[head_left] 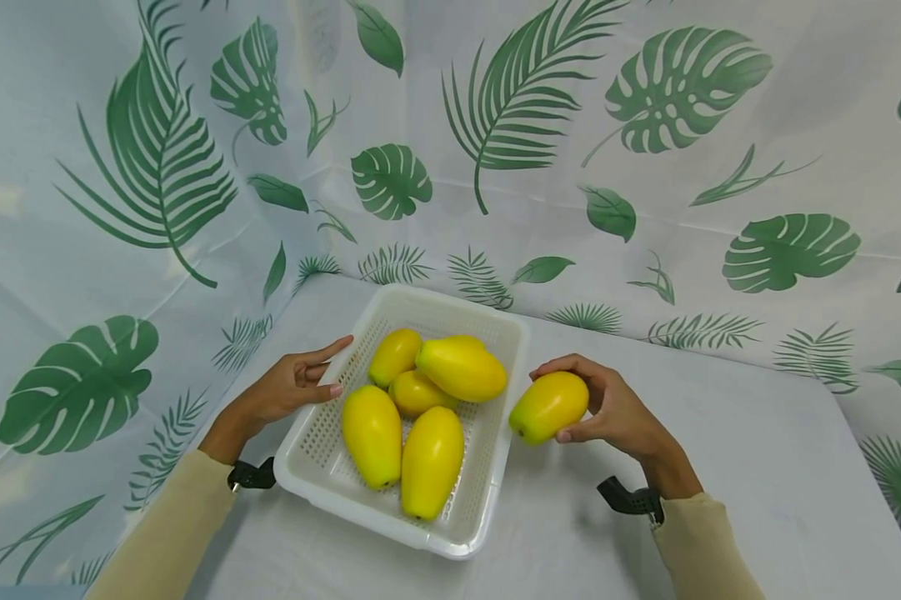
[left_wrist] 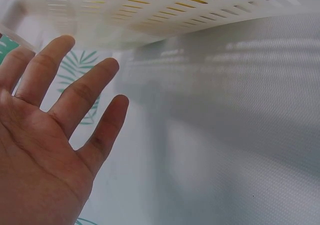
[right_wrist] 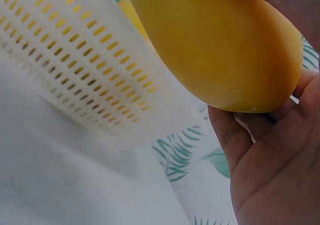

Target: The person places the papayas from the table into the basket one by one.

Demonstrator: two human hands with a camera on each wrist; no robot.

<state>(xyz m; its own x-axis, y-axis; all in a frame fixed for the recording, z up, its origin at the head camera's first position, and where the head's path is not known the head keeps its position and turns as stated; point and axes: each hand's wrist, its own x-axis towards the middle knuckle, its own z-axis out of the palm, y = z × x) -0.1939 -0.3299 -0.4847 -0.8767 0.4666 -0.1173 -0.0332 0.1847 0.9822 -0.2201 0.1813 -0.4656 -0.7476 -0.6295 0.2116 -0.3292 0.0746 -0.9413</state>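
A white plastic basket (head_left: 322, 492) with slotted walls stands on the table, holding several yellow papayas (head_left: 432, 462). To its right, my right hand (head_left: 615, 412) grips another papaya (head_left: 551, 407) between thumb and fingers, just beside the basket's right rim. In the right wrist view this papaya (right_wrist: 220, 45) fills the upper middle, with the palm and fingers around its end. My left hand (head_left: 277, 392) is at the basket's left side, thumb and forefinger right at the rim. The left wrist view shows its fingers (left_wrist: 85, 92) spread and fairly straight below the basket wall (left_wrist: 165, 10).
A white cloth covers the table (head_left: 758, 467). Behind it and to the left hang white curtains (head_left: 533, 217) printed with green leaves, close to the basket's far end. Each wrist carries a black strap mount (head_left: 630, 497).
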